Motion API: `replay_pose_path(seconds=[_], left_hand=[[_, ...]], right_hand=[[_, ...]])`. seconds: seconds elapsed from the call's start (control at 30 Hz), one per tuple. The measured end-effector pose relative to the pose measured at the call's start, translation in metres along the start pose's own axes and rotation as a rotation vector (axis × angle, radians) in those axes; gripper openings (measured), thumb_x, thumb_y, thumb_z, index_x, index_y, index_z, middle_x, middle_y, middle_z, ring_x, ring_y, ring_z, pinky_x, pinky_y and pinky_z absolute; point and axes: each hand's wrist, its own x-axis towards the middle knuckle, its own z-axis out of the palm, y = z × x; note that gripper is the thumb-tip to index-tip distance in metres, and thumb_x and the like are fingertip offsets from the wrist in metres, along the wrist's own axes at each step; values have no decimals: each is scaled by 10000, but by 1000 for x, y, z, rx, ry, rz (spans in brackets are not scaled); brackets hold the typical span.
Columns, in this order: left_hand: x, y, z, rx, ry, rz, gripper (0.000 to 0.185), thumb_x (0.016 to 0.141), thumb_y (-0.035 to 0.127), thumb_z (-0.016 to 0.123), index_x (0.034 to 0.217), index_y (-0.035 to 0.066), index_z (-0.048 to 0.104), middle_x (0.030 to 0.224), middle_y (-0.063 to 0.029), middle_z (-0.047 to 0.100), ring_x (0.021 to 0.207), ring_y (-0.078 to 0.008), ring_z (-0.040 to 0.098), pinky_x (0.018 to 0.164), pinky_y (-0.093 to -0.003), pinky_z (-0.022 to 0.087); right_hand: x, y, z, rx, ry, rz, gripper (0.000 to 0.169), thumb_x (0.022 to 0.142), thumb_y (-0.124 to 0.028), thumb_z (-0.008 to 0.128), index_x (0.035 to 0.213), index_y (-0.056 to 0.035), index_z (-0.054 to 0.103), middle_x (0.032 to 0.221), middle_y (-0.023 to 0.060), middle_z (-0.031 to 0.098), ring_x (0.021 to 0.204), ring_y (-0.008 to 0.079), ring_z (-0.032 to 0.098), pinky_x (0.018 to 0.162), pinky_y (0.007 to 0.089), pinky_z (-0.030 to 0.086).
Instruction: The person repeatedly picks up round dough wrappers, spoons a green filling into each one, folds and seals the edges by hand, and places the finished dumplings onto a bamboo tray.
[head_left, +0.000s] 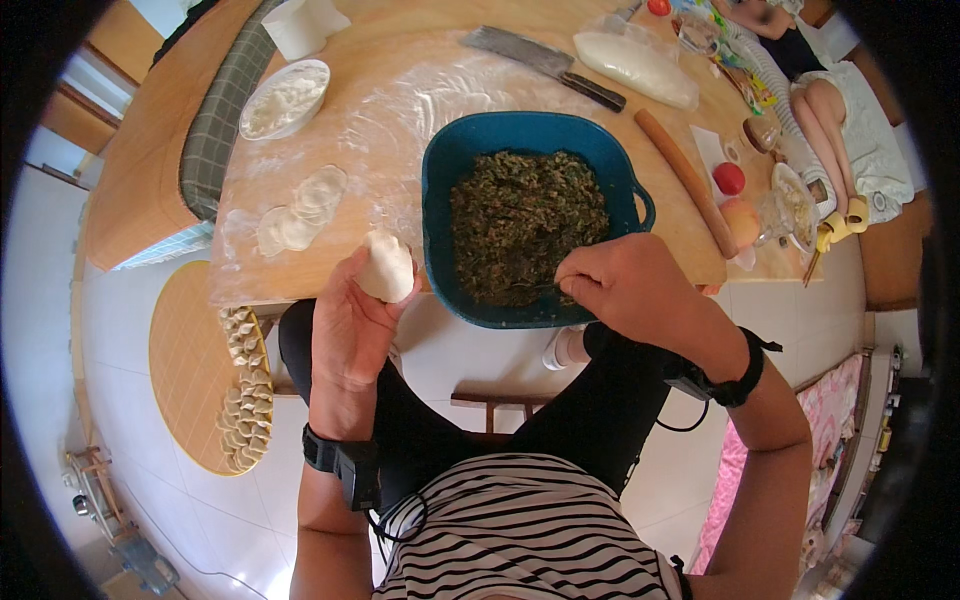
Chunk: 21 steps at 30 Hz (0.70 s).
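My left hand (346, 330) holds a round dumpling wrapper (385, 267) on its fingers, in front of the table edge. The wrapper is pale and looks bare on top. My right hand (634, 281) is over the near right corner of a blue plastic basin (439, 195), pinching a thin utensil (541, 287) whose tip is in the filling. Most of that utensil is hidden, so its kind is unclear. Dark green minced filling (529, 217) covers the basin's bottom. Left of the basin, several overlapping dumpling wrappers (304, 210) lie on the floured wooden table (367, 165).
A bowl of flour (285, 101), a paper roll (294, 30), a cleaver (517, 49), a bagged white mass (637, 67) and a rolling pin (686, 180) lie around the basin. Lower left, a round board (187, 360) bears several rows of dumplings (247, 397). A person (821, 112) reclines at upper right.
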Motion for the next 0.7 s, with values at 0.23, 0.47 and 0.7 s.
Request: replay_pose_path(seconds=[0.23, 0.47, 0.7], left_hand=[[-3, 1, 11, 19, 94, 69, 314, 976, 213, 550, 1225, 22, 537, 1134, -148, 648, 985, -227, 659, 747, -353, 594], [-3, 9, 4, 112, 18, 107, 317, 981, 242, 535, 1235, 53, 541, 1147, -127, 661, 910, -240, 692, 516, -360, 566], [-7, 9, 10, 69, -38, 50, 309, 967, 144, 554, 1230, -13, 523, 1210, -119, 622, 1128, -205, 612, 971, -337, 507]], right_hand=[[10, 15, -3, 463, -158, 233, 137, 859, -129, 642, 877, -8, 705, 640, 52, 619, 554, 112, 547, 527, 256, 429], [9, 9, -26, 744, -154, 432, 127, 868, -101, 636, 878, 4, 707, 584, -24, 504, 522, 24, 429, 471, 189, 319], [1, 9, 3, 53, 132, 37, 137, 846, -173, 609, 817, -70, 696, 684, 129, 644, 605, 307, 621, 579, 382, 489]])
